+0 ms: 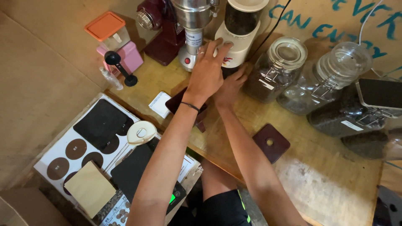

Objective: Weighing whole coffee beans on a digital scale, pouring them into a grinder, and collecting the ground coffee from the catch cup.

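Note:
My left hand (208,69) rests flat against the front of a white coffee grinder (239,37) whose dark hopper holds beans. The fingers spread over its body, one wearing a ring, and a dark band circles the wrist. My right hand (230,85) reaches under the grinder's base, fingers tucked out of sight, so what it touches is hidden. A steel grinder (193,25) stands just left of the white one, and a dark red machine (161,29) stands left of that.
Glass clip-top jars (274,69) (324,77) (351,117) of coffee beans line the right of the wooden counter (318,167). A dark red square block (271,142), a white paper (159,104), an orange-lidded box (108,28), a pink box (127,56) and a black tamper (120,67) lie around. Lower left holds a swatch card (79,146) and a scale (142,171).

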